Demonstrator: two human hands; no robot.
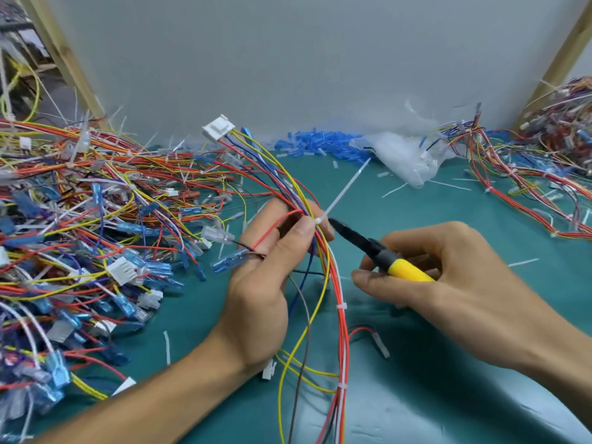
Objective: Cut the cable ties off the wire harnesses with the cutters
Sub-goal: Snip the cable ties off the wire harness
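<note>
My left hand grips a wire harness of red, yellow, blue and white wires, thumb pressed beside a white cable tie whose long tail sticks up to the right. My right hand holds the cutters, black jaws and yellow handle. The jaw tip sits just right of the tie's head, almost touching it. Two more white ties wrap the same harness lower down. A white connector ends the harness at the top.
A large tangled pile of harnesses fills the left of the green mat. Another pile lies at the right. Blue sleeves and a clear plastic bag sit by the back wall. Cut tie scraps lie scattered.
</note>
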